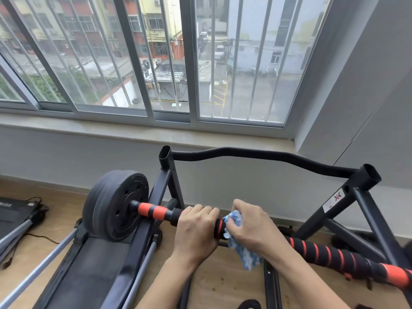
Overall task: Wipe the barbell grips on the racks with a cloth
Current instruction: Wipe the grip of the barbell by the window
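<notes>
The floor [211, 279] is light wood laminate. A grey wall runs beneath a pale window sill [89, 128]. Above the sill, a wide sliding window [169, 56] with vertical bars looks out on buildings and a wet street. A grey panel wall closes the right side of the room.

The barbell [156, 211] lies across a black steel rack [361, 197], at a slant from upper left to lower right. Its grip is black foam with orange bands. A dark weight plate [116, 206] sits on the barbell's left end, just outside the rack's left upright. A curved black bar [256, 155] joins the tops of the two uprights.

The left hand [196, 228] is clenched round the barbell grip from above. The right hand [252, 224] grasps a blue and white cloth [240, 246] and presses it against the grip, just beside the left hand. The cloth's lower end hangs below the barbell.

A treadmill [89, 264] with grey side rails stands at lower left, cut off by the bottom edge. Another dark machine [15, 210] at far left is cut off and hard to identify. The right-hand fingers are hidden behind the hand and cloth. The barbell's right end runs out of view. A dark object at the bottom edge cannot be made out.
</notes>
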Available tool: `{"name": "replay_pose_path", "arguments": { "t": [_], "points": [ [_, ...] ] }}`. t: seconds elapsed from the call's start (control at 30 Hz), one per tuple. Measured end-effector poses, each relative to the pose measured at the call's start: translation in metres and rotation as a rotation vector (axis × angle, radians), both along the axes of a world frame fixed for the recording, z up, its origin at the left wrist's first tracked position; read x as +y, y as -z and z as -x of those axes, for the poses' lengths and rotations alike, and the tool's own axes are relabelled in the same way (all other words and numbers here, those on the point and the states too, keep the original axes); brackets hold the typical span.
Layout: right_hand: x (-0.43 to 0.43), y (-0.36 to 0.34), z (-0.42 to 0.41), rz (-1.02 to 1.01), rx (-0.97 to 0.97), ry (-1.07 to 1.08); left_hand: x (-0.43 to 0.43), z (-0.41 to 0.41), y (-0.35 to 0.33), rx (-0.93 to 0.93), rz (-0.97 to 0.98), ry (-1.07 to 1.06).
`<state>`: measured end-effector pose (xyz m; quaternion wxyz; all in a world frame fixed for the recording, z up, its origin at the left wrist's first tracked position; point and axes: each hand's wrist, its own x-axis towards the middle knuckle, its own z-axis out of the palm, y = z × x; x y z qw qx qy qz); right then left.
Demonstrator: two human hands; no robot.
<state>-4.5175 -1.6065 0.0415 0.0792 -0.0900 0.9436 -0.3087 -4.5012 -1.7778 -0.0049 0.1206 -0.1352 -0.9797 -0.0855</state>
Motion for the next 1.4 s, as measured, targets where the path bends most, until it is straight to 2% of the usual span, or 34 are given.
{"name": "replay_pose_path", "arguments": {
  "t": [0.1,0.2,0.27,0.47,0.53,0.67,0.8,0.87,1.0,1.03,1.13,1.23,1.4],
  "points": [
    [0.006,-0.01,-0.001,0.04,-0.092,-0.068,-0.006,0.009,-0.022,-0.201,0.187,0.077],
    [0.008,-0.017,-0.006,0.012,-0.095,-0.147,-0.008,0.024,-0.049,-0.436,0.274,0.215],
    [0.007,-0.016,-0.011,0.003,-0.088,-0.152,-0.005,0.026,-0.053,-0.505,0.292,0.231],
    [-0.002,0.003,-0.02,-0.032,0.003,-0.054,-0.008,0.001,-0.031,-0.196,0.302,0.155],
    [-0.003,0.004,-0.016,-0.016,-0.039,-0.056,-0.008,-0.006,-0.023,-0.185,0.311,0.161],
    [0.004,-0.01,-0.002,-0.031,-0.208,-0.189,-0.01,-0.015,-0.005,-0.072,0.197,0.156],
    [0.012,-0.013,0.006,-0.035,-0.267,-0.21,-0.009,-0.021,0.002,0.027,0.1,0.123],
    [0.018,-0.014,0.009,-0.023,-0.188,-0.149,-0.01,-0.023,0.003,0.014,0.057,0.127],
    [0.032,-0.018,0.016,-0.09,0.245,-0.047,-0.015,-0.023,-0.003,-0.044,0.04,0.139],
    [0.034,-0.018,0.015,-0.102,0.25,-0.064,-0.016,-0.023,-0.005,-0.039,0.044,0.151],
    [0.038,-0.01,0.002,-0.087,0.081,-0.141,-0.018,-0.025,-0.013,-0.06,0.041,0.17],
    [0.037,-0.003,-0.018,0.02,-0.044,-0.141,-0.018,-0.025,-0.019,-0.082,0.062,0.163],
    [0.036,-0.001,-0.031,0.082,-0.048,-0.128,-0.017,-0.022,-0.015,-0.005,0.143,0.185]
  ]
}}
